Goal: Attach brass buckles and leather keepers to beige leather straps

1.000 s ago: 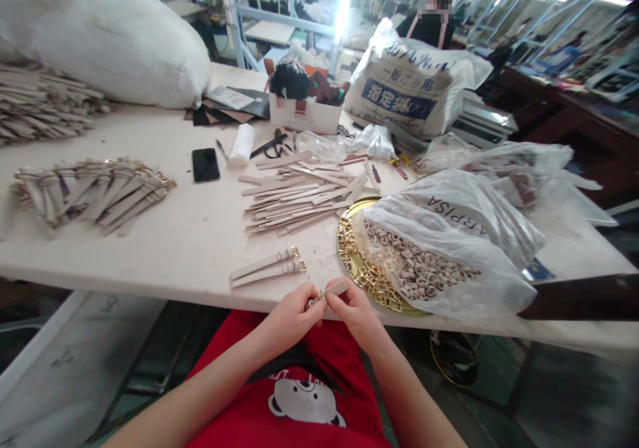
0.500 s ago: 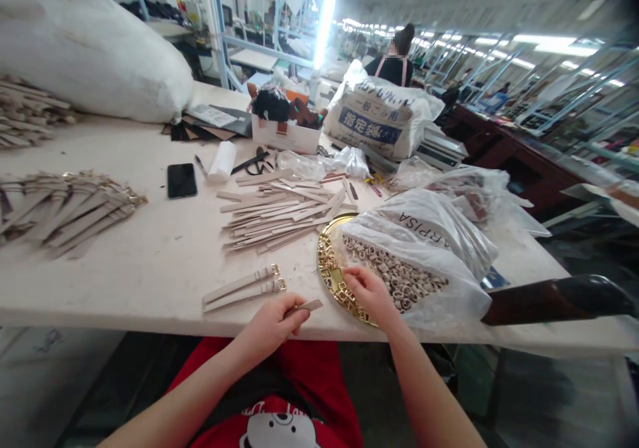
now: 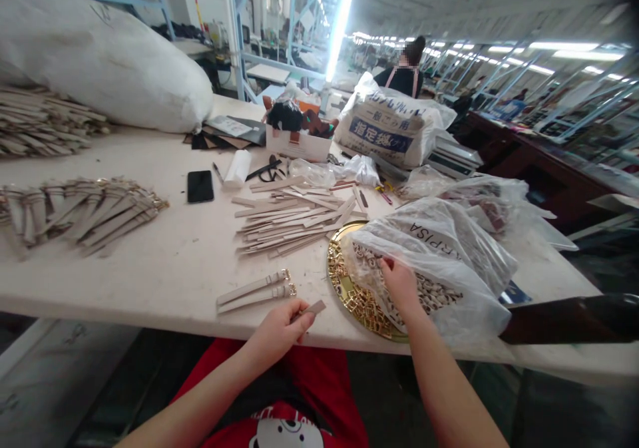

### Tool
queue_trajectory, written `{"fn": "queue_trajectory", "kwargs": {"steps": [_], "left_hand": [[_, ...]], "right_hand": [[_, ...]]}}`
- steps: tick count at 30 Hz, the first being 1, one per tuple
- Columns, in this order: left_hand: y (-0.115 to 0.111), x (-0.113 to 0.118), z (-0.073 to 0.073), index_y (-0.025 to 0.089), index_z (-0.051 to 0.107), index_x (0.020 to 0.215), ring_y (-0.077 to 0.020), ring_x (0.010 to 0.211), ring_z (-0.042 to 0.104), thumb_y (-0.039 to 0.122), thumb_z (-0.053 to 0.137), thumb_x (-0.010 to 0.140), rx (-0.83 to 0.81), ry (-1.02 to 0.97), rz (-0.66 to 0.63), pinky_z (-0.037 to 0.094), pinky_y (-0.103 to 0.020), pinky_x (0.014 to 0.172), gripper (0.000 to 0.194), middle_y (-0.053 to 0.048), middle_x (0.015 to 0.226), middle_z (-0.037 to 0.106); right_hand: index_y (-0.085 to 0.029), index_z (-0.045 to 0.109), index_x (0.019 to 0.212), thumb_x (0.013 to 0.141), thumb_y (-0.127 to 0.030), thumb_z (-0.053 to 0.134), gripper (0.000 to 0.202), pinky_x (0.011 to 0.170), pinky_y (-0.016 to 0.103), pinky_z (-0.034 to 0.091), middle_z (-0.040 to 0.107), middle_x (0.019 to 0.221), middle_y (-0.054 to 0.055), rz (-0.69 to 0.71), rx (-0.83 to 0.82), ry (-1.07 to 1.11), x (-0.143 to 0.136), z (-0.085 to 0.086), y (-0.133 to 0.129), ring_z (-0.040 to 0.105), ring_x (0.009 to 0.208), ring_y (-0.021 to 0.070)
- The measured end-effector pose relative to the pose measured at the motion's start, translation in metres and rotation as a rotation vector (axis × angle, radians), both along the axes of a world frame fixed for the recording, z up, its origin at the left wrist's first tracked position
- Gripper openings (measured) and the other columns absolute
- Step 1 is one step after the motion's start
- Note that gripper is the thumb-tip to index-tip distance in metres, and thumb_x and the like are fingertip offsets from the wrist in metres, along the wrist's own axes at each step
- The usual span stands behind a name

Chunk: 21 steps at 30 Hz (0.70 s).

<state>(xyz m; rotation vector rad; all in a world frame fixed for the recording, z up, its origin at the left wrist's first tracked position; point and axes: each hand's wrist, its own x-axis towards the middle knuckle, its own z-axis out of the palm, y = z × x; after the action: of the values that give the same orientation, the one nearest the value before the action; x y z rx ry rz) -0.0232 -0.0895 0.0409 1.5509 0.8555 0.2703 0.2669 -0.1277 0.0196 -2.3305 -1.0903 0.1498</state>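
My left hand (image 3: pixel 279 328) is closed around a beige strap (image 3: pixel 314 309), whose short flat end sticks out past the fingertips near the table's front edge. My right hand (image 3: pixel 402 285) reaches into an open clear plastic bag (image 3: pixel 449 235) full of small beige strap loops (image 3: pixel 434 298). Its fingers are bent together among the loops; what they pinch, if anything, is hidden. Partly under the bag lies a round gold tray (image 3: pixel 330 251) bearing many gold buckles (image 3: pixel 362 305). Two straps with buckles (image 3: pixel 257 288) lie side by side just beyond my left hand.
A loose pile of plain straps (image 3: pixel 289 218) lies mid-table. Buckled straps (image 3: pixel 114 212) fan out at left, near a phone (image 3: pixel 200 187). Behind stand a white box (image 3: pixel 294 143) and a large printed bag (image 3: pixel 379 128). A dark curved object (image 3: pixel 574 318) juts over the right edge.
My right hand has moved right, from the gold tray of buckles into the bag of loops. My left hand keeps its strap. The whole view has shifted slightly.
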Motion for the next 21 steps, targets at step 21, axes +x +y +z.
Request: {"fn": "queue_trajectory", "kwargs": {"steps": [21], "left_hand": [[0.003,-0.003,-0.005,0.017,0.055,0.067,-0.0099,0.054,0.044,0.037,0.041,0.080,0.264,0.148,-0.045,0.028,-0.020,0.049,0.028,0.004,0.056,0.049]], "right_hand": [[-0.019,0.068,0.088,0.063,-0.040,0.071,0.033,0.061,0.027,0.046,0.062,0.068,0.000,0.192,0.203,1.283,-0.146,0.000,-0.029,0.053,0.057,0.0099]]}}
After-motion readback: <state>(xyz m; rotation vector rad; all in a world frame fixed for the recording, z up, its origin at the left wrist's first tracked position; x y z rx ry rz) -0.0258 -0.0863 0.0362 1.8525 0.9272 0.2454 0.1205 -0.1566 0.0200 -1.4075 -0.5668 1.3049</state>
